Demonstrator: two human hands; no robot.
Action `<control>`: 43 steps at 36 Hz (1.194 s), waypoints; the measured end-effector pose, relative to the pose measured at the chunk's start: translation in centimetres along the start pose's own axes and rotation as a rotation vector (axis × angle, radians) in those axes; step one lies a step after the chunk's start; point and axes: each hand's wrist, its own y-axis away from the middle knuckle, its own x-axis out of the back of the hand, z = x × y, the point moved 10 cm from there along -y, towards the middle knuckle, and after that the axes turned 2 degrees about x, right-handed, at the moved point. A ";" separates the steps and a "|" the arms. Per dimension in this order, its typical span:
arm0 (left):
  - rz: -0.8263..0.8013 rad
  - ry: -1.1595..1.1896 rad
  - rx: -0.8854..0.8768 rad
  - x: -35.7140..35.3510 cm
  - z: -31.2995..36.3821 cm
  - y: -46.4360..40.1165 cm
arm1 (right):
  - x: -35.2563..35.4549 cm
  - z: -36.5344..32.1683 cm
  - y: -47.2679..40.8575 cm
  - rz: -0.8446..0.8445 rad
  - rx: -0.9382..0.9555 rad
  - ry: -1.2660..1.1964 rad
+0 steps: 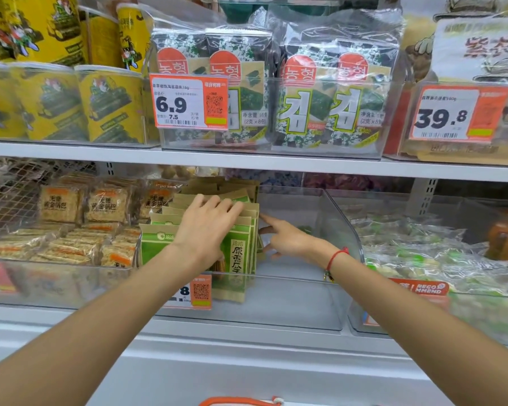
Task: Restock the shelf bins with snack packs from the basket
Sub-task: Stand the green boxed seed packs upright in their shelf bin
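A row of green and tan seed packs (pixel 238 253) stands upright in the left half of a clear shelf bin (pixel 338 218) on the lower shelf. My left hand (pixel 206 227) lies flat over the tops of the packs, fingers spread, pressing on them. Just to their right, my right hand (pixel 285 238) is inside the bin with its index finger stretched against the side of the row; it holds nothing. The orange rim of the basket (pixel 241 401) peeks in at the bottom edge.
Rice-cracker packs (pixel 79 218) fill the bin on the left, green-white wrapped snacks (pixel 417 250) the bin on the right. The upper shelf carries seaweed packs (pixel 305 95), yellow tubs (pixel 79 104) and price tags (pixel 188 102). A white shelf ledge (pixel 247 356) runs below.
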 end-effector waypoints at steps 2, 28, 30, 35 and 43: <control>-0.009 -0.010 0.011 -0.1 0.1 -0.1 | -0.4 0.0 0.2 -0.024 -0.033 -0.076; -0.012 -0.017 0.002 0.0 -0.1 0.2 | -1.7 -3.0 0.5 -0.040 0.064 0.030; -0.006 -0.026 -0.003 0.0 0.0 0.4 | -1.1 -3.0 0.4 0.047 0.080 0.106; 0.008 -0.043 0.011 0.1 -0.1 1.0 | -0.5 -2.2 -0.4 0.211 0.044 0.220; 0.012 -0.024 0.039 0.1 -0.1 1.3 | -1.2 -1.9 -0.7 0.261 0.013 0.280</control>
